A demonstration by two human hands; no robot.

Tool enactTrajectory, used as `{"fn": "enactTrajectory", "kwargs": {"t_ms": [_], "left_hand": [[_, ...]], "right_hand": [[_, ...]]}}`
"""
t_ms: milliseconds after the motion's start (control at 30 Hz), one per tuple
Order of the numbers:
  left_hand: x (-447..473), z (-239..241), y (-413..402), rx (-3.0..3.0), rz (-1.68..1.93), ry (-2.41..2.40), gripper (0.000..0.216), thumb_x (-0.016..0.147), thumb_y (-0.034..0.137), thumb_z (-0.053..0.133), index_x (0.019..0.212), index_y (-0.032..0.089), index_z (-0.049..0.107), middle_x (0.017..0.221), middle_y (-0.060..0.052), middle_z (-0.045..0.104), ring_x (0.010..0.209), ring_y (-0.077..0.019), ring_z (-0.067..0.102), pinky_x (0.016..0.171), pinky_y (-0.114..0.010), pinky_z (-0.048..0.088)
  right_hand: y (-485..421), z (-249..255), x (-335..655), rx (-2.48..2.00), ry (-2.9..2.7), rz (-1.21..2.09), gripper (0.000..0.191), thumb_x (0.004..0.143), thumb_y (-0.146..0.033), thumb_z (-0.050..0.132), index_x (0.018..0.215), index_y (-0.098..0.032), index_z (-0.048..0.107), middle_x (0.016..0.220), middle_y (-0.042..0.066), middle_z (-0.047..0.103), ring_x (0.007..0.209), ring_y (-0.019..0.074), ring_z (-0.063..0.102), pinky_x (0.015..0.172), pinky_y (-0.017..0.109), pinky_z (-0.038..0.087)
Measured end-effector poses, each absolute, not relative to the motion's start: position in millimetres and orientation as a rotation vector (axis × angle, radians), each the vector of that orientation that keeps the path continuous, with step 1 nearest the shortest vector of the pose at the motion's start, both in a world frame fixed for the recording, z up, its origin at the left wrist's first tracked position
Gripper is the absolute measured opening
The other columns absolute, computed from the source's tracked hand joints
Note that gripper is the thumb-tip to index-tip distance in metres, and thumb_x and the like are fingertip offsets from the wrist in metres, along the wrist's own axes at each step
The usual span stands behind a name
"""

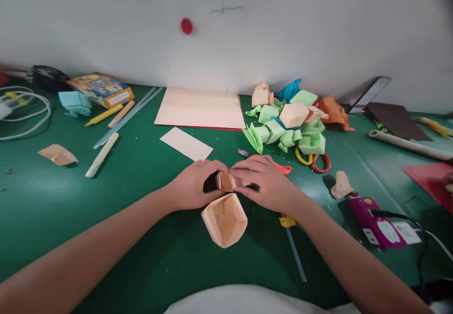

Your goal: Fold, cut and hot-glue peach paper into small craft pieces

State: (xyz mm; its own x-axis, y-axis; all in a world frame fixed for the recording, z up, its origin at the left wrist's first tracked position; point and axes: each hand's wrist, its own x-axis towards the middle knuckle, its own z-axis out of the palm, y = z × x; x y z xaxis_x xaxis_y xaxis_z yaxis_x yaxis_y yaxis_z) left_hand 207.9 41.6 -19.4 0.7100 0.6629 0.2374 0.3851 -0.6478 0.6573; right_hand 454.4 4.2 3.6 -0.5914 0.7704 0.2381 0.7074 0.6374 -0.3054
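My left hand (193,184) and my right hand (265,182) meet at the middle of the green table (71,210), fingers pinched together on a small folded peach paper piece (226,181). Just below the hands lies a larger folded peach paper cup shape (224,219), open side up, touching the left hand's edge. A loose peach paper strip (186,143) lies beyond the hands, with a larger peach sheet (201,108) behind it.
A heap of folded green, peach, blue and orange paper shapes (290,120) sits at right of centre, with scissors (313,159) beside it. Pens and sticks (116,120), a small box (101,89), cables (24,108), a purple device (375,219) and a red sheet (430,179) lie around.
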Motion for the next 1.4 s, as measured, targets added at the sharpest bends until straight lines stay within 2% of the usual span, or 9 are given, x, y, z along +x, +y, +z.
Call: {"fn": "enactTrajectory", "kwargs": {"t_ms": [100, 233, 367, 467, 733, 1067, 1167, 1267, 1400], "left_hand": [[208.3, -20.6, 41.9, 2.422, 0.634, 0.691, 0.023, 0.088, 0.027, 0.067, 0.11, 0.024, 0.062, 0.116, -0.005, 0.072, 0.111, -0.0242, 0.066, 0.096, -0.038, 0.049], [208.9, -20.7, 38.1, 2.589, 0.609, 0.712, 0.016, 0.089, 0.024, 0.062, 0.104, 0.024, 0.068, 0.139, -0.01, 0.061, 0.127, -0.0293, 0.058, 0.102, -0.044, 0.046], [210.1, -18.7, 34.9, 2.703, 0.581, 0.757, 0.013, 0.092, 0.026, 0.06, 0.101, 0.024, 0.07, 0.149, -0.012, 0.052, 0.125, -0.0316, 0.059, 0.097, -0.048, 0.047], [210.9, -17.3, 35.2, 2.794, 0.586, 0.755, 0.015, 0.095, 0.028, 0.059, 0.101, 0.024, 0.071, 0.149, -0.013, 0.052, 0.12, -0.0317, 0.061, 0.092, -0.048, 0.049], [211.1, -19.2, 37.1, 2.956, 0.61, 0.71, 0.02, 0.099, 0.031, 0.055, 0.097, 0.022, 0.073, 0.146, -0.013, 0.056, 0.126, -0.0331, 0.058, 0.09, -0.047, 0.049], [212.9, -21.1, 39.3, 3.016, 0.607, 0.698, 0.016, 0.095, 0.029, 0.06, 0.097, 0.022, 0.073, 0.143, -0.013, 0.059, 0.125, -0.0351, 0.058, 0.088, -0.048, 0.05], [212.3, -21.2, 39.4, 2.971, 0.606, 0.692, 0.016, 0.095, 0.031, 0.059, 0.099, 0.021, 0.072, 0.142, -0.013, 0.059, 0.125, -0.0341, 0.058, 0.091, -0.048, 0.051], [211.5, -21.0, 39.7, 2.88, 0.638, 0.689, 0.015, 0.093, 0.031, 0.062, 0.1, 0.02, 0.071, 0.143, -0.014, 0.057, 0.129, -0.0333, 0.055, 0.101, -0.049, 0.049], [211.8, -21.4, 40.2, 2.851, 0.667, 0.755, 0.022, 0.09, 0.032, 0.064, 0.105, 0.017, 0.07, 0.144, -0.018, 0.055, 0.131, -0.0368, 0.051, 0.107, -0.054, 0.045]], "right_hand": [[4.4, 4.9, 452.5, -1.189, -2.517, 0.228, 0.028, 0.096, -0.032, 0.067, 0.123, -0.024, 0.071, 0.123, 0.006, 0.07, 0.117, 0.0269, 0.055, 0.102, 0.045, 0.041], [4.7, 6.6, 451.6, -1.185, -2.541, 0.19, 0.025, 0.099, -0.034, 0.062, 0.12, -0.024, 0.072, 0.124, 0.007, 0.069, 0.116, 0.0275, 0.052, 0.1, 0.046, 0.04], [4.3, 9.0, 452.4, -1.17, -2.586, 0.168, 0.025, 0.102, -0.035, 0.057, 0.119, -0.024, 0.072, 0.124, 0.007, 0.068, 0.115, 0.0272, 0.05, 0.099, 0.046, 0.04], [4.0, 11.8, 452.5, -1.175, -2.626, 0.139, 0.024, 0.103, -0.035, 0.054, 0.116, -0.024, 0.071, 0.123, 0.007, 0.067, 0.115, 0.0276, 0.049, 0.097, 0.046, 0.04], [1.5, 18.7, 449.3, -1.134, -2.755, -0.112, 0.028, 0.105, -0.033, 0.048, 0.12, -0.023, 0.07, 0.117, 0.01, 0.068, 0.112, 0.0305, 0.05, 0.093, 0.048, 0.04], [1.0, 16.6, 457.8, -1.136, -2.692, 0.044, 0.031, 0.099, -0.029, 0.058, 0.129, -0.025, 0.066, 0.127, 0.01, 0.066, 0.121, 0.0326, 0.05, 0.099, 0.051, 0.04], [0.6, 15.3, 459.0, -1.145, -2.668, 0.075, 0.032, 0.099, -0.028, 0.058, 0.13, -0.025, 0.065, 0.126, 0.01, 0.067, 0.119, 0.0312, 0.052, 0.098, 0.05, 0.042], [0.3, 13.2, 458.1, -1.159, -2.643, 0.088, 0.038, 0.098, -0.027, 0.058, 0.136, -0.025, 0.061, 0.129, 0.01, 0.066, 0.121, 0.0309, 0.053, 0.1, 0.05, 0.044], [-0.1, 9.5, 455.7, -1.161, -2.581, 0.128, 0.052, 0.098, -0.023, 0.056, 0.149, -0.029, 0.048, 0.139, 0.008, 0.062, 0.128, 0.0312, 0.052, 0.105, 0.053, 0.045]]}}
